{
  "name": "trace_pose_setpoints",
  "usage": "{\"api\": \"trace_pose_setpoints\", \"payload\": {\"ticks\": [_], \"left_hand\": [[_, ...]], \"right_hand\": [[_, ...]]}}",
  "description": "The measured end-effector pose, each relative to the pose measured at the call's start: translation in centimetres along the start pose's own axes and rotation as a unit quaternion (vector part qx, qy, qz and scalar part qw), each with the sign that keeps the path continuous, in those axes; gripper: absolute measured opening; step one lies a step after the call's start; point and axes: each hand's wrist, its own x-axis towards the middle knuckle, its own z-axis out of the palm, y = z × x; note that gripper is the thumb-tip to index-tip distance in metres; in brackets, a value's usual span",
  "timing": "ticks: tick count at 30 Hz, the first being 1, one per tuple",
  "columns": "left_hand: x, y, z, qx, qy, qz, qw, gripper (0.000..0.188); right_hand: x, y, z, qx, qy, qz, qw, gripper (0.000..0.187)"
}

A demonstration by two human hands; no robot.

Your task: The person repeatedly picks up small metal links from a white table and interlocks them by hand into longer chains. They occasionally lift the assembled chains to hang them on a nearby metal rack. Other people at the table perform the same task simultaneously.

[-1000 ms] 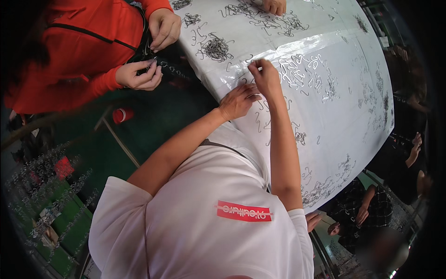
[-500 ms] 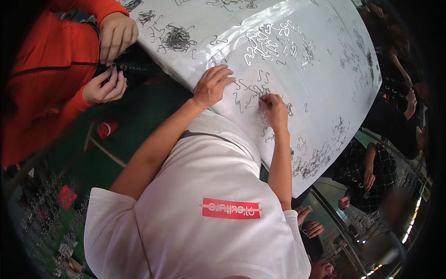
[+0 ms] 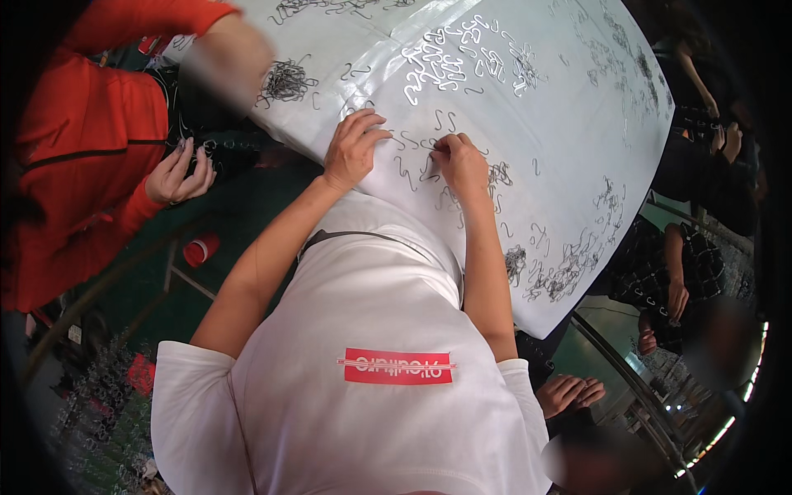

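Hands (image 3: 355,150) among curly wire hooks (image 3: 402,172), glossy white sheet (image 3: 569,124)

One head-worn fisheye view looks steeply down, close over the counter (image 3: 577,99). Straight edges bow toward its dark rim.

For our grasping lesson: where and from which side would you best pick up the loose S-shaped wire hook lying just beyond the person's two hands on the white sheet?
Probably pinch the S-shaped hook at its straight middle, coming from directly above. It lies flat on the white sheet, apart from the tangled piles, beyond the left hand and right hand; its curled ends would slip.
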Motion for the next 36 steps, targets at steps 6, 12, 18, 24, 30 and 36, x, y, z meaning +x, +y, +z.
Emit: {"api": "trace_pose_setpoints", "payload": {"ticks": [6,12,18,24,30,36], "left_hand": [[-0.2,-0.1,0.1,0.010,-0.006,-0.001,1.000,0.027],[0.0,-0.1,0.2,0.011,-0.018,0.003,1.000,0.029],[0.0,0.1,0.1,0.019,-0.027,0.002,0.999,0.030],[0.9,0.8,-0.1,-0.008,-0.014,0.002,1.000,0.031],[6.3,0.6,3.5,-0.023,0.002,-0.021,1.000,0.018],[10.9,-2.1,5.3,0.067,-0.062,-0.134,0.987,0.015]], "right_hand": [[-1.4,2.0,-1.1,0.050,0.005,0.009,0.999,0.007],[-2.0,2.2,-1.2,0.033,0.036,0.001,0.999,0.005],[-0.7,1.3,-1.0,0.053,-0.018,-0.082,0.995,0.006],[-0.6,1.1,-0.3,-0.121,-0.075,-0.200,0.969,0.008],[-2.7,1.4,0.1,-0.047,-0.050,-0.126,0.990,0.006],[-5.0,2.5,-2.0,0.357,-0.048,0.171,0.917,0.008]]}}
